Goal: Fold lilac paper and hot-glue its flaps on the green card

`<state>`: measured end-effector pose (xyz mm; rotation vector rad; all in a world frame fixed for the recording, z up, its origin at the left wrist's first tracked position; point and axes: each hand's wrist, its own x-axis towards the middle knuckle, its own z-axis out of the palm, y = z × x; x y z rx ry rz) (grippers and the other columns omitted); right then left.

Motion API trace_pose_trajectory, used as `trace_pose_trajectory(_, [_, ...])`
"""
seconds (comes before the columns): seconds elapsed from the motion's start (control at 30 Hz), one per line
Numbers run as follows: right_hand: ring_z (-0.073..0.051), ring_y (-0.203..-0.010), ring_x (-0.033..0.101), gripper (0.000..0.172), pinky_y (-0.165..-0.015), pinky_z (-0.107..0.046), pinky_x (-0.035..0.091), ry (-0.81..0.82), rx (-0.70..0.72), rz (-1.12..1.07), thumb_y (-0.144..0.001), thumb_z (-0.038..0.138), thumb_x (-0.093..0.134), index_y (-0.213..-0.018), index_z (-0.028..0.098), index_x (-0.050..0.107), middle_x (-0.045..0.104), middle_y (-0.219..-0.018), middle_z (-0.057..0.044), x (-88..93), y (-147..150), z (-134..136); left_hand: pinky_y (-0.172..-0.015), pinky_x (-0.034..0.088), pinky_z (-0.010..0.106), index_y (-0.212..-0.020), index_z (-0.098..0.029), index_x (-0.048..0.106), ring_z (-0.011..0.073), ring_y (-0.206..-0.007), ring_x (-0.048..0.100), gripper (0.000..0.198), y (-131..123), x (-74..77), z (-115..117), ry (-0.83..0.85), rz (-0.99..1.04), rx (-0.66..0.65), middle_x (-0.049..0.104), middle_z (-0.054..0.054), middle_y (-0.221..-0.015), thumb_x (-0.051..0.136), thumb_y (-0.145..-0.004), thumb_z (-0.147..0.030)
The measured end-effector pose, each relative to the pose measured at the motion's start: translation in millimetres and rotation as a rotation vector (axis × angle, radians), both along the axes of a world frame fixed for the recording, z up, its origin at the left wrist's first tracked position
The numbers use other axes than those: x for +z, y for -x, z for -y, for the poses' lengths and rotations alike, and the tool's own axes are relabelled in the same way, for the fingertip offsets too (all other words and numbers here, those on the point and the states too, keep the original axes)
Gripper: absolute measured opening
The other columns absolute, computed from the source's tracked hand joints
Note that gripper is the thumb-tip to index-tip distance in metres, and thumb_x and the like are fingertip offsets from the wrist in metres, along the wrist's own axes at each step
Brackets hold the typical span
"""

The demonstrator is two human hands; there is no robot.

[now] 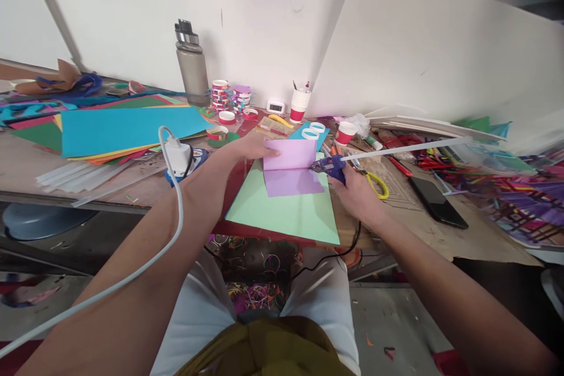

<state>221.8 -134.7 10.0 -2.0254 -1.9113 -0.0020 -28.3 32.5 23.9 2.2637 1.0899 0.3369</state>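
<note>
A folded piece of purple paper (294, 183) lies on a light green sheet (286, 214) in front of me. My left hand (259, 145) pinches the paper's raised upper flap at its left edge. My right hand (358, 191) is wrapped round a blue hot glue gun (333, 168), with a long white glue stick (405, 148) sticking out of its back. The gun's nozzle is at the right end of the fold, close to or touching the paper. A black cord hangs from the gun over the table edge.
Yellow-handled scissors (378, 185) and a black phone (438, 202) lie to the right. Coloured sheets (132, 129), glue sticks (110, 171) and a plugged-in white charger (180, 158) are on the left. A bottle (192, 64), paper cups (299, 104) and cup rings (220, 96) stand behind.
</note>
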Motion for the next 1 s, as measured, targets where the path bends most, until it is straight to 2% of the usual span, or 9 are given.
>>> trace_pose_trajectory(0.23, [-0.029,-0.092,0.064,0.031,-0.072,-0.033,0.045,-0.016,-0.007,-0.035,-0.092,0.03,0.044,-0.116,0.012,0.053,0.068,-0.103,-0.018,-6.1,-0.4,-0.8,-0.1,0.042,0.035,-0.128,-0.022,0.061,0.0281,-0.119,0.054,0.063,0.5,3.7,6.2,-0.024,0.11,-0.078,0.062,0.005,-0.129,0.066,-0.072,-0.05])
trace_pose_trajectory(0.5, [-0.028,-0.092,0.063,0.026,-0.078,-0.036,0.046,-0.082,0.013,-0.099,-0.09,0.032,0.044,-0.108,0.015,0.054,0.068,-0.1,-0.015,-15.9,-6.9,-2.0,-0.096,0.042,0.034,-0.131,-0.023,0.058,0.0281,-0.118,0.054,0.063,1.1,2.9,5.1,-0.047,0.103,-0.096,0.062,0.005,-0.129,0.066,-0.073,-0.047])
trace_pose_trajectory(0.6, [-0.026,-0.092,0.063,0.025,-0.081,-0.036,0.046,-0.088,0.042,-0.174,-0.09,0.033,0.045,-0.106,0.017,0.054,0.067,-0.102,-0.013,-18.4,-9.5,-2.3,-0.095,0.042,0.033,-0.128,-0.023,0.06,0.0281,-0.117,0.054,0.064,0.8,3.9,5.7,-0.046,0.116,-0.099,0.064,0.006,-0.126,0.068,-0.071,-0.05])
trace_pose_trajectory(0.73, [-0.027,-0.094,0.062,0.028,-0.08,-0.036,0.046,-0.069,0.056,-0.181,-0.09,0.033,0.045,-0.109,0.015,0.053,0.067,-0.104,-0.015,-17.8,-9.4,-2.2,-0.092,0.042,0.032,-0.124,-0.023,0.062,0.0264,-0.113,0.057,0.064,-1.0,5.4,5.5,-0.032,0.163,-0.128,0.065,0.006,-0.122,0.065,-0.072,-0.059])
trace_pose_trajectory(0.87, [-0.029,-0.095,0.063,0.03,-0.077,-0.036,0.046,-0.044,0.055,-0.12,-0.091,0.032,0.045,-0.114,0.014,0.052,0.067,-0.104,-0.016,-14.9,-6.9,-1.4,-0.084,0.045,0.032,-0.099,-0.019,0.073,0.0261,-0.102,0.061,0.059,-3.7,9.6,6.9,-0.047,0.168,-0.026,0.07,0.007,-0.109,0.047,-0.082,-0.069])
trace_pose_trajectory(0.93, [-0.029,-0.094,0.063,0.031,-0.076,-0.035,0.047,-0.036,0.055,-0.108,-0.091,0.031,0.045,-0.116,0.014,0.052,0.068,-0.103,-0.016,-13.5,-5.7,-0.9,-0.081,0.045,0.031,-0.09,-0.017,0.073,0.0253,-0.098,0.062,0.062,-6.0,16.3,10.7,-0.129,0.241,0.065,0.071,0.007,-0.101,0.04,-0.086,-0.069])
trace_pose_trajectory(1.0, [-0.029,-0.094,0.063,0.033,-0.076,-0.036,0.047,-0.036,0.058,-0.105,-0.091,0.03,0.045,-0.118,0.013,0.051,0.068,-0.103,-0.016,-12.3,-4.8,-0.4,-0.081,0.046,0.03,-0.093,-0.017,0.073,0.0237,-0.096,0.062,0.058,-10.6,28.1,18.6,-0.27,0.362,0.103,0.071,0.006,-0.099,0.04,-0.088,-0.065])
